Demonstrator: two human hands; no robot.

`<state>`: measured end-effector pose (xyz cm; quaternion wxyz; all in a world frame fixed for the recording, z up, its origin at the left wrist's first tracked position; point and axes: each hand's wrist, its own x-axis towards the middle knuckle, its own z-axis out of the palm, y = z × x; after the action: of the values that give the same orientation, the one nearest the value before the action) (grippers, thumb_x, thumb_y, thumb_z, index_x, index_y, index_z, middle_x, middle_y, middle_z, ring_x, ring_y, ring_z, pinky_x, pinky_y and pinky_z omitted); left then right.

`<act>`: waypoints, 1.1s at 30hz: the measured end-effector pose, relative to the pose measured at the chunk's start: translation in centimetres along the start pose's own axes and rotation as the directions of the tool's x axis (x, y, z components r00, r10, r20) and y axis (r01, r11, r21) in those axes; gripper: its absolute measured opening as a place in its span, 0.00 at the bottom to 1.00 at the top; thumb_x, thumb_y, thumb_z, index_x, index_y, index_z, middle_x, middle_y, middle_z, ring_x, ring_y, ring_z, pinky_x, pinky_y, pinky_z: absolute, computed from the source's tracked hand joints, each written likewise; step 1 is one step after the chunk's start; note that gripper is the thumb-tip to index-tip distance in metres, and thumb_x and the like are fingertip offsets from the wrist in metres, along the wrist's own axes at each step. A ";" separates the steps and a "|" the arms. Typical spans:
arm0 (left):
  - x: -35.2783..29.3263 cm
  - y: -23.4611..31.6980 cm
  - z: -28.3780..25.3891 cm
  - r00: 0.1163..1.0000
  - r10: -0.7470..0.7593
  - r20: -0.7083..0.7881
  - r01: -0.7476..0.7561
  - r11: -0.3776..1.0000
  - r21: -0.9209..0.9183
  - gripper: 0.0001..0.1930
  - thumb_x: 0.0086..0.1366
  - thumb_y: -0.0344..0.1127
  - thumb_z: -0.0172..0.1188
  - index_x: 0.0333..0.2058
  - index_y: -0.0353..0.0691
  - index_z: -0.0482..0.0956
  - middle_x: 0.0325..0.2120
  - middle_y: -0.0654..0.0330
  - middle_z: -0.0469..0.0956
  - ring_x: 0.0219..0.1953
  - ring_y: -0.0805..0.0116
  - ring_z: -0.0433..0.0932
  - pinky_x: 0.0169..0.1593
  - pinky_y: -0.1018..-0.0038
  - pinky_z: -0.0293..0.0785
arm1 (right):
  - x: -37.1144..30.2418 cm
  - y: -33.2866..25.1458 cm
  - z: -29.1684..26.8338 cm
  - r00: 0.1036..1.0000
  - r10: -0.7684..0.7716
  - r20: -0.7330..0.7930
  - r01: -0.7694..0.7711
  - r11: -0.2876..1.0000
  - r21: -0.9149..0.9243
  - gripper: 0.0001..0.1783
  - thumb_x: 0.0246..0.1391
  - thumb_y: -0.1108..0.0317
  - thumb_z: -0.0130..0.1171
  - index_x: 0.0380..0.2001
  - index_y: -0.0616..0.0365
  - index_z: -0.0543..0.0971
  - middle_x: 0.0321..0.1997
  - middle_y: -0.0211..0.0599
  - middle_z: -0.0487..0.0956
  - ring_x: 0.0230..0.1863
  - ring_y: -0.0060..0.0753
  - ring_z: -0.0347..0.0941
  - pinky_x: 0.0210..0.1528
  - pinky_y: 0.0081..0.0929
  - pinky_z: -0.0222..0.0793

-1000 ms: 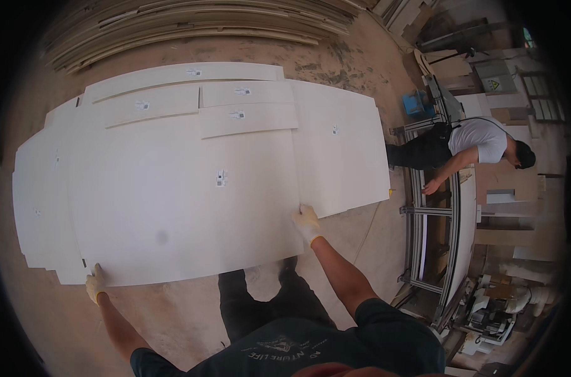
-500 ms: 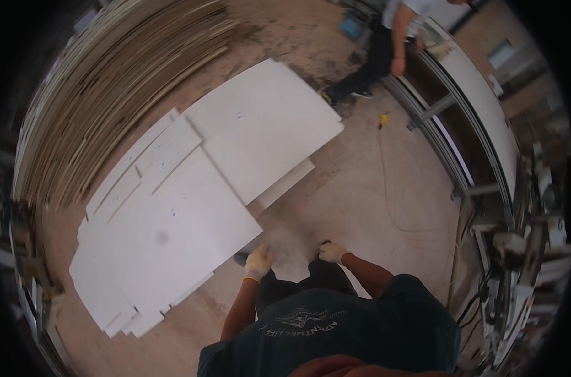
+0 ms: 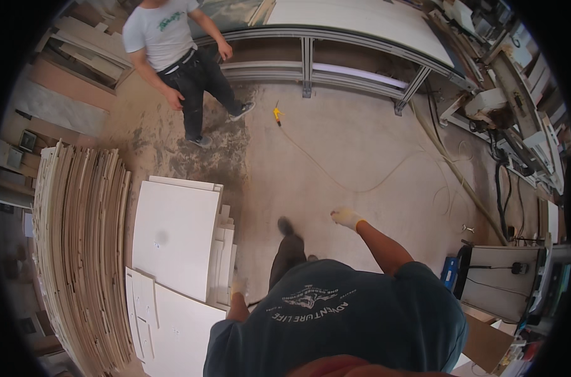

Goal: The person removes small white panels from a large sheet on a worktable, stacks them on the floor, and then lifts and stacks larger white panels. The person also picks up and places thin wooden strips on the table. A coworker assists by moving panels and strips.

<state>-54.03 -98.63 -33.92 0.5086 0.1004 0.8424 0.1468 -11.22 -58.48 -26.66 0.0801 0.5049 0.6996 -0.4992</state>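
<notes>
My right hand [image 3: 346, 217], in a pale work glove with a yellow cuff, hangs over the bare floor. Its fingers look loosely curled, with nothing visible in them. Beside the stacked white boards, my left hand [image 3: 238, 288] is low at my left side, also gloved but blurred, so its fingers cannot be made out. Nearest to it are an upper white panel [image 3: 175, 242] and a lower white panel [image 3: 188, 333], with narrow white strips [image 3: 223, 254] along the stack's right edge. Whether the left hand touches them is unclear.
Tall upright boards [image 3: 84, 251] line the left. A person [image 3: 172, 63] stands ahead-left beside a metal-framed table [image 3: 307, 60]. A yellow air gun [image 3: 277, 115] with a thin hose [image 3: 323, 169] lies on the floor. Machinery [image 3: 517, 107] and a grey cabinet [image 3: 502, 276] stand right.
My view has swung to the right, so the boards now appear farther left and the table lies ahead. My hands have moved from in front of my legs to wider apart; one foot is forward.
</notes>
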 end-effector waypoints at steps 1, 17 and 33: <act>0.9 1.8 -0.3 0.990 -0.143 0.020 0.144 0.976 -0.163 0.12 0.66 0.47 0.61 0.31 0.45 0.78 0.17 0.65 0.71 0.15 0.67 0.69 0.19 0.67 0.66 | 1.4 -1.4 -1.5 0.998 0.003 -0.066 0.001 0.998 0.061 0.22 0.59 0.57 0.52 0.48 0.61 0.82 0.43 0.50 0.85 0.45 0.50 0.81 0.51 0.42 0.74; 19.2 61.7 -2.5 0.741 0.672 0.005 -0.662 0.730 0.170 0.18 0.68 0.45 0.59 0.46 0.37 0.85 0.40 0.52 0.84 0.43 0.56 0.81 0.48 0.64 0.75 | 15.4 17.4 -18.8 0.927 0.356 0.118 -0.299 0.892 -0.338 0.20 0.56 0.60 0.53 0.45 0.54 0.87 0.56 0.49 0.82 0.58 0.53 0.78 0.63 0.48 0.71; 35.7 65.7 -2.6 0.984 0.180 0.000 -0.179 0.981 -0.068 0.19 0.71 0.46 0.54 0.44 0.36 0.86 0.34 0.54 0.87 0.33 0.61 0.83 0.36 0.58 0.78 | 31.6 -10.1 -37.3 0.961 0.222 0.162 -0.177 0.950 -0.256 0.26 0.59 0.55 0.53 0.57 0.55 0.81 0.59 0.49 0.81 0.62 0.51 0.75 0.66 0.42 0.68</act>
<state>-71.54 -26.04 -39.35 0.4989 0.1591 0.8230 0.2202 -19.67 -9.56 -21.64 0.2566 0.5102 0.6889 -0.4463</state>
